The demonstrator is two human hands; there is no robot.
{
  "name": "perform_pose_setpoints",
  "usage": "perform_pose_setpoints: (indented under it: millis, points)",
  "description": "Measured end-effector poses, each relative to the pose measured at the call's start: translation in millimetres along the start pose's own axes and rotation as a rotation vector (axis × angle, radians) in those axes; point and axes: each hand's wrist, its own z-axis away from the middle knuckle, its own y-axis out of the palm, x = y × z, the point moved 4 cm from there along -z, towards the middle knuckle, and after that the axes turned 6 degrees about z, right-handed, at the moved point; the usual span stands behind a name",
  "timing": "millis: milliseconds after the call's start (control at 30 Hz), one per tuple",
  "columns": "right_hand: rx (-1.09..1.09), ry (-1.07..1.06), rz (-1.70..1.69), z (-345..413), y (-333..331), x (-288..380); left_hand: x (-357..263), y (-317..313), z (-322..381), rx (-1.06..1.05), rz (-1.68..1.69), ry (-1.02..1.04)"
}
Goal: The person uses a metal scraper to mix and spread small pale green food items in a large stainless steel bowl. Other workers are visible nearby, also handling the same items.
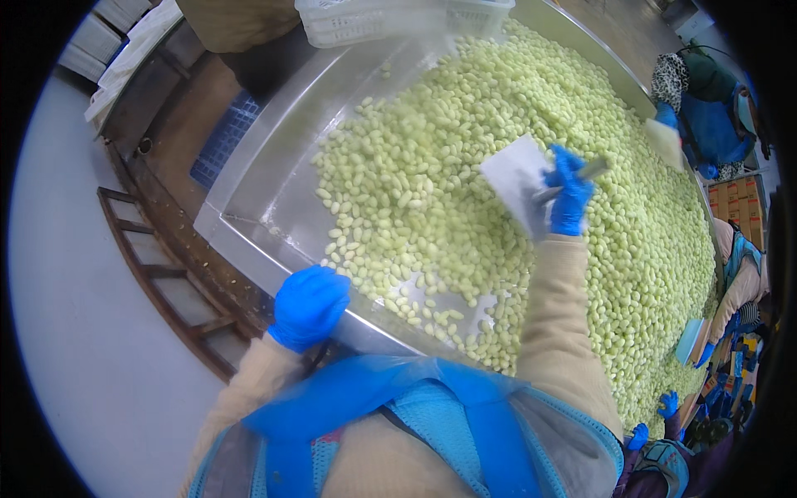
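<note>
My right hand [568, 193], in a blue glove, grips the metal handle [594, 169] of a flat, whitish scraper or scoop [514, 174]. Its blade lies over a wide heap of pale green oval produce pieces, possibly grapes [429, 149]; motion blur hides its lower edge. At the lower left, my left hand [311, 305], also gloved in blue, rests on the rim of the stainless steel trough [252, 249] that holds the heap. No object shows in that hand, and its fingers are curled over the rim.
White plastic crates [373, 22] stand at the trough's far edge beside a person [243, 25]. More gloved workers [741, 267] line the right side, one holding a flat board [663, 143]. A blue plastic crate [224, 140] and a rusty metal frame [165, 274] lie at floor level left.
</note>
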Motion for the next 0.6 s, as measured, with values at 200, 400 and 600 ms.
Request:
perform_pose_setpoints:
  millis: [200, 400, 600]
  points:
    - [0.035, -0.754, -0.052, -28.9, 1.0, 197.9, -3.5, 6.2, -11.2, 0.029, -0.045, 0.039]
    - [0.075, -0.188, -0.034, -51.3, 48.2, 11.4, 1.2, 5.7, -9.1, 0.021, -0.058, -0.038]
    - [0.161, 0.065, 0.064, -30.1, 45.3, -92.6, -0.3, 6.1, -0.9, -0.017, -0.056, -0.036]
